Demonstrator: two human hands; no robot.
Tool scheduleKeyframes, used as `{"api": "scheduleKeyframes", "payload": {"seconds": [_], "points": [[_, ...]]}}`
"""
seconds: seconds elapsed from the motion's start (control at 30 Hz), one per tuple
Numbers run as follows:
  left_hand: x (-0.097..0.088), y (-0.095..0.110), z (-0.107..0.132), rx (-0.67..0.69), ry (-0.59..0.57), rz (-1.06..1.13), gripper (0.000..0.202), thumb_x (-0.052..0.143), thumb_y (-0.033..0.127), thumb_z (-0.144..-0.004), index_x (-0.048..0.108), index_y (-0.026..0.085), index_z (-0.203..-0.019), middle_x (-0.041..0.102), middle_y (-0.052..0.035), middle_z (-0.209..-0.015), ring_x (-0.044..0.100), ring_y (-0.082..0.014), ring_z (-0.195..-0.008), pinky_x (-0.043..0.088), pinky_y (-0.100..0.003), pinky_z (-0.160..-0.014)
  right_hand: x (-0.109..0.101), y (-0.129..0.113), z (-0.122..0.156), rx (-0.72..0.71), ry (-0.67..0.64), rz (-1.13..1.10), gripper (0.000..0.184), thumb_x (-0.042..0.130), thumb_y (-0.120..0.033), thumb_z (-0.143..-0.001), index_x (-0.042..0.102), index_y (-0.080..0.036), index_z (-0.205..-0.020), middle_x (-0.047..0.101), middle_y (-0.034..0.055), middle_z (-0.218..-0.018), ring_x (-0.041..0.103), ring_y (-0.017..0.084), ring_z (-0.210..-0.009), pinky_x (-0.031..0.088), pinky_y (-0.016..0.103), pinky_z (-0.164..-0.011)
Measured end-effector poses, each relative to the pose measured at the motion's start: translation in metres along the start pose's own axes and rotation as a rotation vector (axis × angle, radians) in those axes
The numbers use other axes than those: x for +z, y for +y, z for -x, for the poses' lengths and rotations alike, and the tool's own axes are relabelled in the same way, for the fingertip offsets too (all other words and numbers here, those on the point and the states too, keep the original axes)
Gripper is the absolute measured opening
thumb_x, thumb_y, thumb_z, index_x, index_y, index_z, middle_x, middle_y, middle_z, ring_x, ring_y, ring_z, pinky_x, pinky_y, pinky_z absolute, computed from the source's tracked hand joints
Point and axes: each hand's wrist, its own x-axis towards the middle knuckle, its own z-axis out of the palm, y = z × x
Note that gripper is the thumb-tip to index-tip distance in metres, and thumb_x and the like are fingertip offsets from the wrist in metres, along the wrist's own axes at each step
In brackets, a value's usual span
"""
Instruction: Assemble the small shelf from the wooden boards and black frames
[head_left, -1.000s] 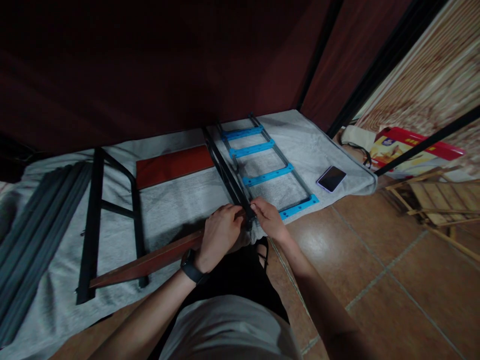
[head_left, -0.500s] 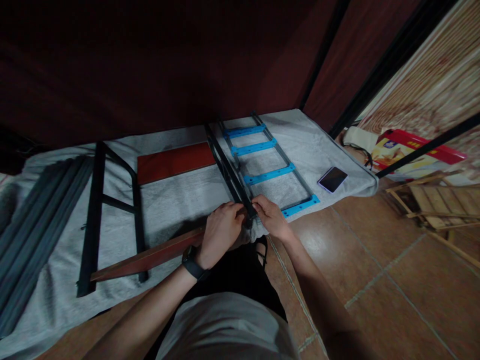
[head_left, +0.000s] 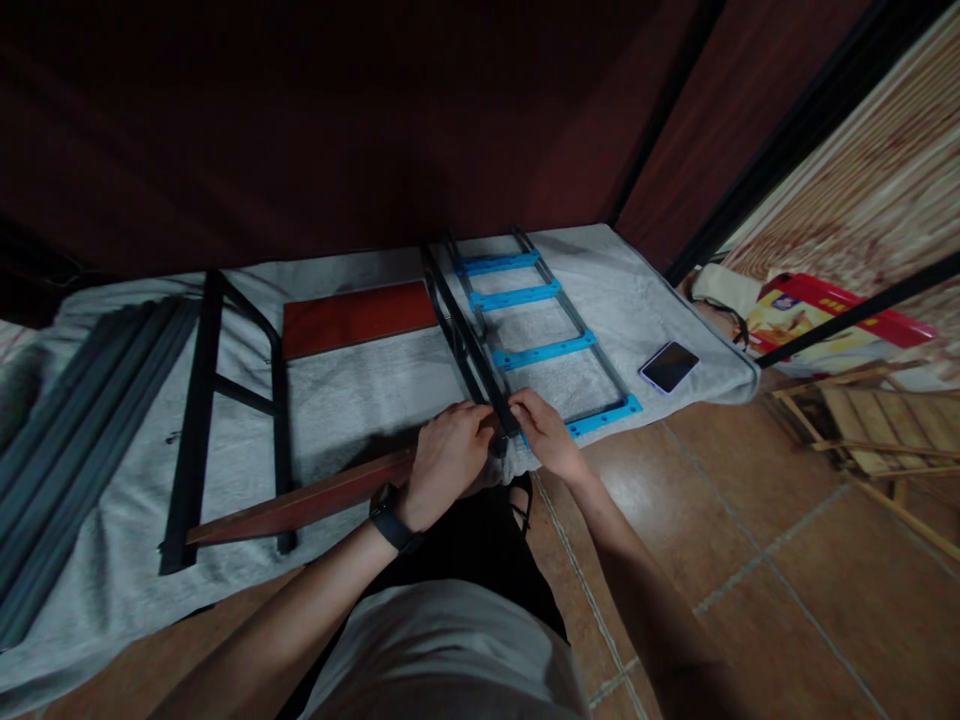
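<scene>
My left hand (head_left: 452, 450), with a dark watch on the wrist, is curled over the right end of a reddish-brown wooden board (head_left: 307, 497), its thumb beside a black metal frame (head_left: 480, 362). On the other side of the same frame, my right hand (head_left: 547, 432) has its fingers closed at the near end of the bar. Anything small between those fingertips is hidden. The board's left end meets a second black metal frame (head_left: 192, 420). A further reddish-brown board (head_left: 356, 318) spans the far side between the two frames.
Right of the frame lies a grey rack with blue crossbars (head_left: 544, 348). A phone (head_left: 670, 367) rests on the grey cloth (head_left: 600, 265). Several dark grey tubes (head_left: 97, 430) lie at left. On the tiled floor stand a red-and-yellow box (head_left: 825, 315) and a wooden folding piece (head_left: 877, 425).
The view has shifted slightly. Both hands stay at the near end of the black metal frame, with only small finger movement at the right hand.
</scene>
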Motion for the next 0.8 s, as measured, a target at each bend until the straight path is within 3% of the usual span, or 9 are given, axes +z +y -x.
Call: {"api": "scheduleKeyframes", "payload": {"seconds": [0.1, 0.27, 0.5, 0.63, 0.8], "points": [[-0.001, 0.001, 0.000, -0.003, -0.007, -0.001, 0.028, 0.052, 0.019, -0.091, 0.069, 0.024, -0.113, 0.072, -0.0036, -0.110, 0.066, -0.0204, -0.100, 0.049, -0.028, -0.085, 0.005, 0.000, -0.003, 0.013, 0.041, 0.042, 0.026, 0.037, -0.041, -0.101, 0.048, -0.024, -0.085, 0.052, -0.0006, -0.078, 0.051, 0.016, -0.075, 0.039, 0.029, -0.070], [-0.001, 0.001, 0.001, -0.001, -0.007, 0.002, 0.027, 0.052, 0.020, -0.092, 0.069, 0.024, -0.112, 0.071, -0.0046, -0.109, 0.067, -0.0209, -0.099, 0.050, -0.030, -0.085, 0.005, -0.004, -0.002, 0.189, 0.001, -0.085, 0.038, 0.038, -0.052, -0.099, 0.042, -0.024, -0.074, 0.043, -0.0039, -0.063, 0.046, 0.015, -0.062, 0.035, 0.028, -0.060], [-0.001, 0.000, 0.000, 0.016, -0.015, 0.005, 0.028, 0.051, 0.018, -0.092, 0.070, 0.023, -0.112, 0.071, -0.0051, -0.110, 0.067, -0.0210, -0.100, 0.050, -0.031, -0.087, -0.004, 0.000, 0.005, 0.031, -0.046, -0.058, 0.014, 0.041, -0.034, -0.099, 0.051, -0.024, -0.099, 0.055, -0.0004, -0.089, 0.054, 0.016, -0.086, 0.041, 0.028, -0.078], [0.000, -0.001, -0.002, 0.040, -0.026, 0.021, 0.028, 0.052, 0.017, -0.091, 0.069, 0.020, -0.113, 0.071, -0.0063, -0.112, 0.066, -0.0213, -0.103, 0.048, -0.031, -0.092, -0.003, 0.005, 0.003, -0.059, -0.067, 0.044, 0.015, 0.037, -0.027, -0.099, 0.052, -0.024, -0.100, 0.054, 0.0004, -0.090, 0.053, 0.016, -0.085, 0.041, 0.029, -0.079], [-0.001, -0.001, -0.001, 0.033, -0.018, 0.073, 0.026, 0.053, 0.016, -0.091, 0.063, 0.020, -0.115, 0.072, -0.0062, -0.107, 0.068, -0.0216, -0.099, 0.050, -0.031, -0.089, -0.003, 0.006, -0.001, -0.032, -0.087, 0.050, 0.018, 0.037, -0.033, -0.100, 0.051, -0.025, -0.093, 0.051, -0.0004, -0.085, 0.051, 0.016, -0.080, 0.041, 0.029, -0.075]]}}
